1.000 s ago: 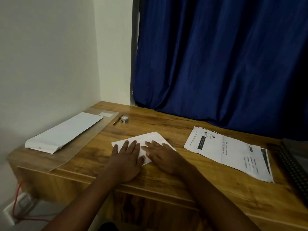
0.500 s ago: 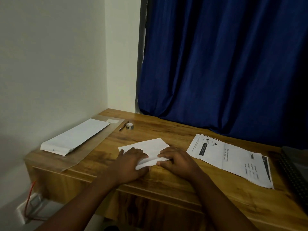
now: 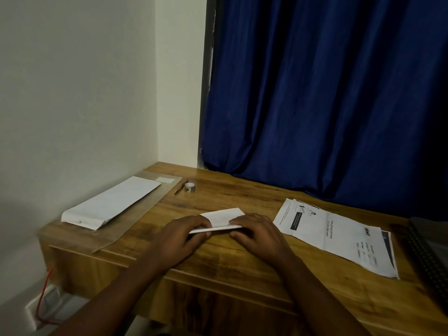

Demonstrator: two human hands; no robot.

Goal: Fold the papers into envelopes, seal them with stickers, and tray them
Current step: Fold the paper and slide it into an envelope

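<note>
1. From my feed, the dark object (image 3: 434,258) at the right edge of the wooden desk (image 3: 242,253) is cut off by the frame; I can't make out what it is.
2. Print on the printed sheets (image 3: 339,235) at the right is too blurred for me to read.
3. The small sticker roll (image 3: 190,187) and the pen (image 3: 180,188) beside it sit far back, tiny and dim.
4. The folded white paper (image 3: 221,219) lies mid-desk between both hands, its near edge raised.
5. My left hand (image 3: 180,238) has its fingers curled over the paper's left end, gripping it; that end is hidden.
6. My right hand (image 3: 258,232) pinches the right end, fingers on top, thumb below.
7. A finished envelope (image 3: 110,202) rests on the clear tray (image 3: 135,218) at the left.
</note>
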